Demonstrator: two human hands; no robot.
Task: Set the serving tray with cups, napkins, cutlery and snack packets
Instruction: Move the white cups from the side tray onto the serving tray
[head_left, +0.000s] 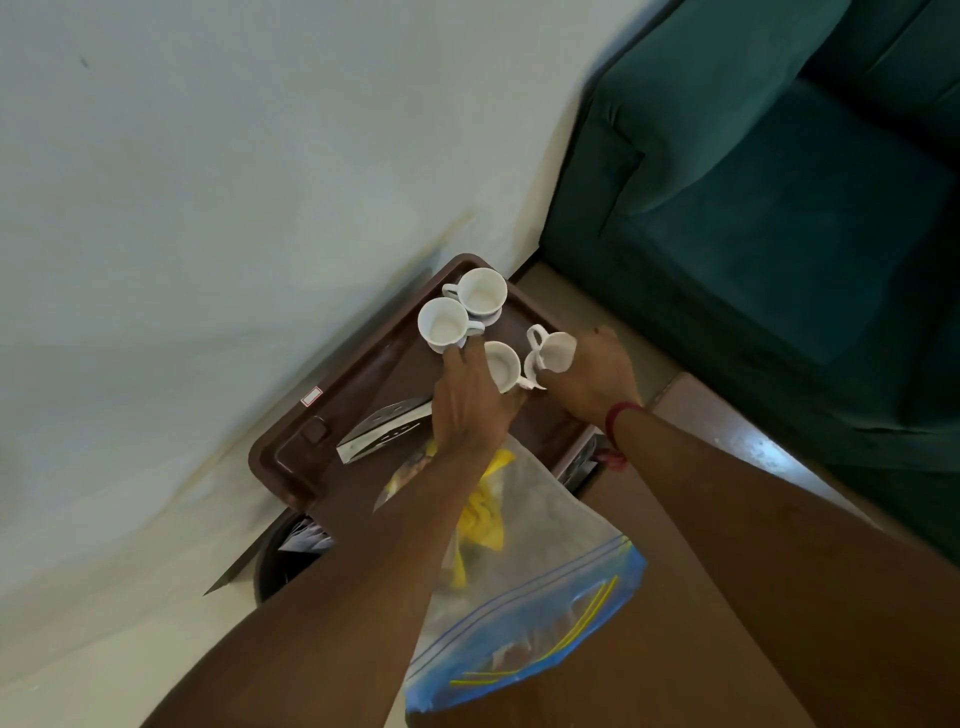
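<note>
A brown serving tray (291, 457) lies on a wooden table against the wall. Two white cups stand at its far end, one (482, 292) on a saucer and one (442, 322) beside it. My left hand (470, 402) grips a third white cup (502, 361) over the tray. My right hand (597, 379) holds a fourth white cup (553, 352), tilted, with its handle pointing away from me. A silver snack packet (384, 428) lies on the tray to the left of my left hand.
A clear zip bag (524, 587) with a blue seal and yellow packets inside lies on the wooden table (649, 649) under my forearms. A dark bin (283, 558) stands below the tray's near corner. A green sofa (779, 208) fills the right side.
</note>
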